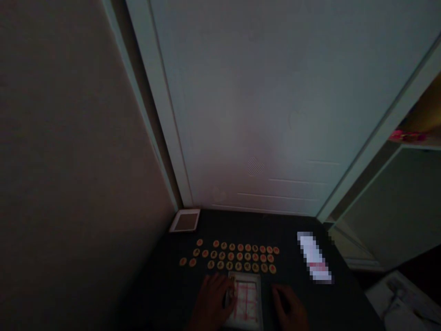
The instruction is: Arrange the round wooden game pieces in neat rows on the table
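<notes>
My left hand (214,301) is at the left side of a shallow white tray (261,301) with a red grid on its light inside. Its fingers are bent and its thumb reaches over the left edge, so it seems to grip the tray. A small round piece appears to lie by the fingertips at the tray's far left corner. To the right of the tray, apart from it, my right hand (290,307) rests low with curled fingers; whatever they hold, if anything, is hidden. Beyond the tray lie rows of round wooden pieces (238,266) with red or dark marks, like Chinese chess pieces.
A white-rimmed flat tray or lid (188,222) lies at the dark table's (241,225) far left corner. On the right is a bright, pixelated oblong (312,253). A pale panel (255,115) rises behind the table, and a wall (86,184) borders the left.
</notes>
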### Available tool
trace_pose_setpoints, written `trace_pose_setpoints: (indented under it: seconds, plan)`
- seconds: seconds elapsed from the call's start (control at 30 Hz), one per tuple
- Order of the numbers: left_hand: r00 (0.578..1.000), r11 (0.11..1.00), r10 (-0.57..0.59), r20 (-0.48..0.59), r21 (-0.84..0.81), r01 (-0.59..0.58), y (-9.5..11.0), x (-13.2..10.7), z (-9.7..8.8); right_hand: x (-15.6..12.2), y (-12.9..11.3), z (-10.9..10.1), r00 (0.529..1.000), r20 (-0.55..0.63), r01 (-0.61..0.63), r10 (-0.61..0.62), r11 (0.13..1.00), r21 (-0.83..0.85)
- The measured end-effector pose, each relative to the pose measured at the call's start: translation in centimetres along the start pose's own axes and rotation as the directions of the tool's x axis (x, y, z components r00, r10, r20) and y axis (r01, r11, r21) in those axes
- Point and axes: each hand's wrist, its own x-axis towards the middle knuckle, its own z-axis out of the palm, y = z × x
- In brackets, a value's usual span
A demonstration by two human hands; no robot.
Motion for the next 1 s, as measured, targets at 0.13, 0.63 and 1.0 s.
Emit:
trace_pose_setpoints:
  seconds: [0.13,0.63,1.0]
  plan:
    - [1.0,1.0,0.007,-0.018,0.005,-0.007,-0.1,0.0,0.2,-0.1,0.3,0.1,1.0,0.015,0.015,-0.015,1.0,0.012]
    - [0.999,0.997,-0.01,-0.033,-0.077,0.008,-0.2,0.4,0.5,0.2,-0.7,-0.3,1.0,0.027,-0.007,0.006,0.999,0.049]
    - [0.993,0.967,-0.093,-0.074,-0.245,0.073,-1.3,0.1,-0.8,2.2,-2.9,0.8,0.999,0.038,0.014,-0.018,0.994,0.106]
